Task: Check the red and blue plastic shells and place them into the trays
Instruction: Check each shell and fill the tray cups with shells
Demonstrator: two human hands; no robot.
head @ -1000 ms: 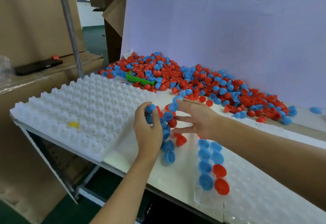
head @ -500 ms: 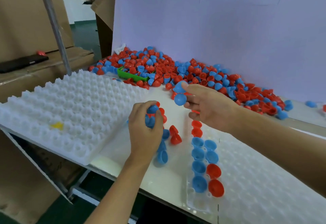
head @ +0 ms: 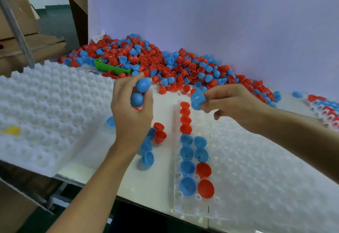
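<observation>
Left hand [head: 131, 111], centre of the frame, raised above the table: fingers curled round a cluster of glossy blue plastic half-shells [head: 140, 91], one at the fingertips, one below it against the palm, with a sliver of red showing under them. Right hand [head: 233, 104], right of centre: thumb and fingers pinch a single blue dome-shaped shell [head: 197, 99], held just above the top of the clear tray's filled rows.

Clear moulded plastic tray [head: 256, 168], lower right, dimpled in a regular grid. Its left edge carries a column of red shells [head: 185, 118] over blue ones [head: 187, 168], cups facing up; a second column has two blue shells, then two red [head: 204, 179].

White bumpy foam-like tray [head: 45, 108], left of the frame, with a small yellow scrap [head: 11, 130] in one pocket.

Loose shells [head: 152, 144], red and blue, lie on the white tabletop [head: 102, 159] below the left hand. Large heap of mixed red and blue shells [head: 174, 64] against the pale backboard, half burying a green plastic bin [head: 113, 68].

No legible writing.
</observation>
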